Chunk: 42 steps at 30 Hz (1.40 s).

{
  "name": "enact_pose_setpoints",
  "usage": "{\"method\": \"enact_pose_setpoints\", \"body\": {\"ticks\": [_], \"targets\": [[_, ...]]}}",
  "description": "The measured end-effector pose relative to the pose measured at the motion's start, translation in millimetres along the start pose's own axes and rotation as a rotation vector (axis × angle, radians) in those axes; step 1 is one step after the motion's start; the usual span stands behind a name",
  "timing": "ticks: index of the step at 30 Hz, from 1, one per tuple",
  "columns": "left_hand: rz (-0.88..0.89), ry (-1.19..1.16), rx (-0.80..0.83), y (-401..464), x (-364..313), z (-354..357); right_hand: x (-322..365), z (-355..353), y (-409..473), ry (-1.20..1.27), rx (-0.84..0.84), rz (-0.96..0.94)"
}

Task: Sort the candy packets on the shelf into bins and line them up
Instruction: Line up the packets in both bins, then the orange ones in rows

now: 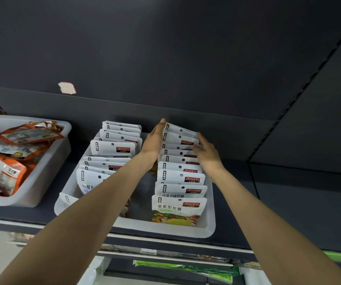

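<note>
Left hand [154,140] and right hand [206,153], fingers straight, press the packet row [181,161], seemingly touching both sides.

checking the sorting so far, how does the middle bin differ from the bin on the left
The middle bin holds white packets standing upright in two rows; the left bin holds orange packets lying in a loose pile. Both hands work in the middle bin, none in the left bin. Both bins are translucent white and sit on the same shelf.
</note>
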<state>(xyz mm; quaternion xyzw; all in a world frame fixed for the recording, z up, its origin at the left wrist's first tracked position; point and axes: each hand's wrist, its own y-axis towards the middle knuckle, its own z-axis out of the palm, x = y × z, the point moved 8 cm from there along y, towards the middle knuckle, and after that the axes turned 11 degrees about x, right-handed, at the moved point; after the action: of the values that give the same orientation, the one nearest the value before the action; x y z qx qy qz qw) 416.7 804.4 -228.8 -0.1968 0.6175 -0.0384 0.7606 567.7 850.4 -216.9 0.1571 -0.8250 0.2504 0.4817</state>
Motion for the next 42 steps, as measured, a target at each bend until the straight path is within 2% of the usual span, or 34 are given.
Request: {"method": "enact_pose_setpoints", "body": {"ticks": [6, 12, 14, 18, 24, 29, 33, 39, 42], "targets": [[-0.042, 0.094, 0.074, 16.1, 19.5, 1.9, 4.1, 0.7, 0.1, -0.053, -0.016, 0.022], [-0.04, 0.138, 0.089, -5.6, 1.3, 7.4, 4.3, 3.0, -5.8, -0.353, 0.066, 0.083], [-0.044, 0.276, 0.051, -10.0, -2.2, 2.8, 9.8, -5.6, -12.0, -0.368, 0.009, 0.045], [0.055, 0.773, 0.056, -24.0, -19.4, 6.5, 16.8, -23.2, -19.8, -0.359, -0.123, -0.035], [0.231, 1.173, 0.171, -48.5, -21.5, 19.6, 4.2, -21.2, -28.0, -0.252, -0.011, -0.05], [0.219, 1.081, 0.313, -69.4, -14.6, 23.9, -8.0, -26.4, -36.8, -0.119, 0.0, -0.024], [0.249, 1.101, 0.347, -77.9, -14.2, 27.5, -3.9, -34.2, -29.9, -0.19, -0.061, -0.045], [0.17, 1.14, 0.396, -80.3, -3.2, 27.7, 12.2, -22.1, 1.7, -0.297, 0.091, -0.142], [0.145, 1.175, 0.382, -80.8, -0.5, 24.5, 13.5, -18.2, 16.0, -0.338, 0.1, -0.175]]}}
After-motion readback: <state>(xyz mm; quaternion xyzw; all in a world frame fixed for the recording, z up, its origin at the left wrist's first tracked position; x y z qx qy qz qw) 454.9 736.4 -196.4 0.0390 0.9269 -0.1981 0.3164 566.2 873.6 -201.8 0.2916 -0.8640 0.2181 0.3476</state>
